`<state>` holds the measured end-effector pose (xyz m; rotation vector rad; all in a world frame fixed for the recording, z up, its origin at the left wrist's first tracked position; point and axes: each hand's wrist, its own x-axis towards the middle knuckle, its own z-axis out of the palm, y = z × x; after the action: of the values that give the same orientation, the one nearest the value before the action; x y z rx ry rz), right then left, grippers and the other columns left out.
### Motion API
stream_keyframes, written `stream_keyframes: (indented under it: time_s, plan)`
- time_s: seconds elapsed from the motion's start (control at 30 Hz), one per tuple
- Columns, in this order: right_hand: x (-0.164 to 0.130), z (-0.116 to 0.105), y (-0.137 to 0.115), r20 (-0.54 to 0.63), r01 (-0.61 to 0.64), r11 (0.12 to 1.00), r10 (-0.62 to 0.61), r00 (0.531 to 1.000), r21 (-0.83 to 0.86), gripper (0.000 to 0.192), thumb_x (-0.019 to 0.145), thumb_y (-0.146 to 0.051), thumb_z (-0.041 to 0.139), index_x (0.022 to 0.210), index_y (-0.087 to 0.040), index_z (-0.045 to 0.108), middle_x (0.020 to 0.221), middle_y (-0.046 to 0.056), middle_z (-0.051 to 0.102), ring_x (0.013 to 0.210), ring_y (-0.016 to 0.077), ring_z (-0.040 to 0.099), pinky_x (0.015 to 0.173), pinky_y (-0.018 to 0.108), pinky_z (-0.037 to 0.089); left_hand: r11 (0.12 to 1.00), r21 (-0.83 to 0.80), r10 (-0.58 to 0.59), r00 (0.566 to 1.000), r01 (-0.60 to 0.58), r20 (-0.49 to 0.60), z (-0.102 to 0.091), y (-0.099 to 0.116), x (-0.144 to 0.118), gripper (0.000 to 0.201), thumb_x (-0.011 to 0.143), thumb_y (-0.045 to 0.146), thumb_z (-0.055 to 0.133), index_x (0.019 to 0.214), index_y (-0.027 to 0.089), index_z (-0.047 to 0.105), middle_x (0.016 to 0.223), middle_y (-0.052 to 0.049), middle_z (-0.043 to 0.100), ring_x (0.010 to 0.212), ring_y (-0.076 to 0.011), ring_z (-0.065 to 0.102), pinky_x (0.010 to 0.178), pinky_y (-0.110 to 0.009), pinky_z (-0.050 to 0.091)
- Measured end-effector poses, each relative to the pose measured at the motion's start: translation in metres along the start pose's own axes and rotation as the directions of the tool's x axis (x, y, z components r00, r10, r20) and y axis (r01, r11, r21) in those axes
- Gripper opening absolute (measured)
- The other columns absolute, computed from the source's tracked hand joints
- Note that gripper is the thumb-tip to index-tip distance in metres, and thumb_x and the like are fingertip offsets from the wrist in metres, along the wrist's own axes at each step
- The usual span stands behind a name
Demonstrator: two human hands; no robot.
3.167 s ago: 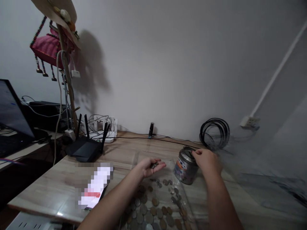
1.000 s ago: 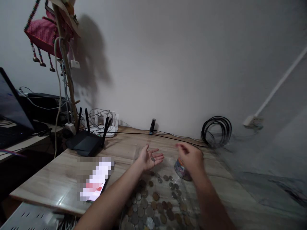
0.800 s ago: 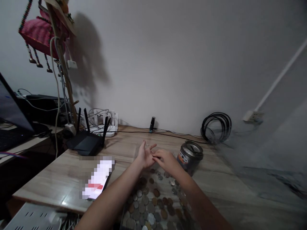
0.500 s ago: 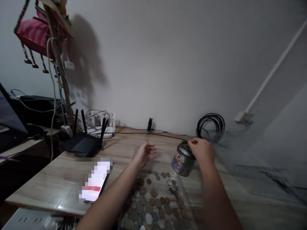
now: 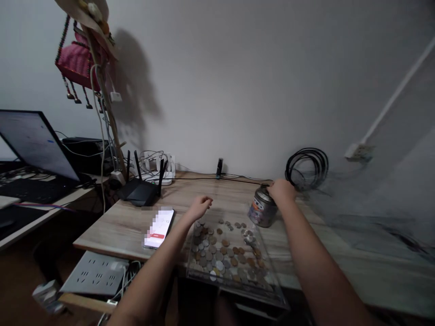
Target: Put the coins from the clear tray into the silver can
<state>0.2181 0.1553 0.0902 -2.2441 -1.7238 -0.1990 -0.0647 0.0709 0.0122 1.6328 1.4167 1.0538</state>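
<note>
Wooden desk (image 5: 115, 231), coins (image 5: 219, 265) in clear tray (image 5: 238, 288), left hand (image 5: 200, 208) loosely curled, right hand (image 5: 283, 191) at tin (image 5: 262, 210), grips unclear

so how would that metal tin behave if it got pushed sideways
The tin would probably slide rather than roll, as it stands upright on the desk. Its squat shape suggests it wouldn't tip easily. The metallic-looking wall should feel stiff, but its contents are hidden, so weight is hard to judge.

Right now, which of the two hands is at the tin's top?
The right hand, at the top of the tin; the left hand is apart from it, loosely curled near the coins.
</note>
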Motion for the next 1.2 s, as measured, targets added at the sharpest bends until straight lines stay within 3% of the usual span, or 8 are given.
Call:
stream_keyframes:
  time_s: [0.27,0.37,0.43,0.5,0.73,0.93,1.07,1.2]
  plan:
    - [-0.068,-0.005,-0.021,-0.056,0.307,0.943,-0.302,0.952,0.127,0.044,0.086,-0.038,0.032,0.096,-0.012,0.066,0.095,0.020,0.063,0.087,0.0278,0.058,0.071,0.037,0.042,0.692,0.677,0.014,0.942,-0.251,0.335,0.003,-0.013,-0.033,0.037,0.070,0.012,0.050,0.105,0.012,0.061,0.105,-0.014,0.064,0.096,-0.0220,0.059,0.082,-0.030,0.044]
    - [-0.125,0.026,-0.044,0.153,0.550,0.790,-0.599,0.786,0.270,0.031,0.076,-0.040,0.051,0.092,-0.019,0.067,0.087,0.008,0.066,0.078,0.0197,0.058,0.069,0.028,0.042,0.463,0.803,-0.102,0.878,-0.375,0.468,0.018,-0.007,-0.035,0.055,0.054,0.017,0.067,0.108,0.008,0.058,0.108,-0.022,0.060,0.098,-0.0311,0.057,0.083,-0.037,0.044]
    - [-0.157,0.048,-0.054,0.259,0.670,0.623,-0.780,0.570,0.404,0.038,0.067,-0.040,0.062,0.098,-0.018,0.065,0.095,0.008,0.063,0.083,0.0195,0.056,0.072,0.027,0.042,0.408,0.821,-0.138,0.862,-0.399,0.487,0.028,-0.003,-0.031,0.069,0.045,0.017,0.073,0.111,0.007,0.056,0.110,-0.024,0.057,0.102,-0.0343,0.054,0.086,-0.040,0.043]
    - [-0.177,0.062,-0.058,0.283,0.698,0.523,-0.852,0.440,0.489,0.048,0.061,-0.038,0.067,0.103,-0.015,0.060,0.101,0.010,0.058,0.089,0.0204,0.052,0.076,0.029,0.041,0.488,0.803,-0.196,0.854,-0.341,0.482,0.033,-0.002,-0.026,0.060,0.044,0.016,0.073,0.102,0.009,0.059,0.101,-0.021,0.062,0.098,-0.0331,0.056,0.084,-0.041,0.045]
    - [-0.189,0.061,-0.050,0.405,0.658,0.548,-0.833,0.376,0.517,0.051,0.053,-0.028,0.071,0.100,-0.014,0.055,0.086,0.002,0.056,0.072,0.0139,0.049,0.062,0.024,0.038,0.925,0.322,0.072,0.924,-0.203,0.376,0.021,-0.009,-0.037,0.013,0.055,0.021,0.066,0.065,0.022,0.059,0.059,-0.007,0.058,0.073,-0.0263,0.061,0.065,-0.034,0.050]
    - [-0.199,0.062,-0.043,0.466,0.658,0.539,-0.830,0.307,0.527,0.015,0.061,-0.020,0.065,0.074,-0.015,0.061,0.067,-0.002,0.055,0.060,0.0097,0.047,0.054,0.021,0.034,0.906,0.387,-0.037,0.876,-0.174,0.481,0.015,-0.003,-0.073,0.023,0.041,0.008,0.066,0.047,0.023,0.051,0.041,0.001,0.045,0.060,-0.0238,0.057,0.066,-0.035,0.048]
    - [-0.204,0.054,-0.035,0.384,0.648,0.508,-0.859,0.338,0.567,0.031,0.058,-0.018,0.066,0.088,-0.015,0.060,0.070,-0.002,0.056,0.059,0.0085,0.045,0.052,0.019,0.032,0.889,0.400,-0.018,0.855,-0.224,0.519,0.014,0.001,-0.090,0.024,0.040,0.003,0.063,0.051,0.022,0.053,0.043,0.002,0.046,0.063,-0.0246,0.058,0.068,-0.036,0.046]
    - [-0.202,0.046,-0.027,0.399,0.674,0.439,-0.888,0.226,0.595,0.034,0.059,-0.016,0.064,0.092,-0.016,0.061,0.066,-0.004,0.055,0.058,0.0082,0.045,0.051,0.018,0.031,0.869,0.426,0.016,0.876,-0.251,0.483,0.019,0.003,-0.099,0.022,0.042,0.007,0.068,0.055,0.021,0.057,0.050,-0.001,0.051,0.064,-0.0237,0.058,0.065,-0.033,0.046]
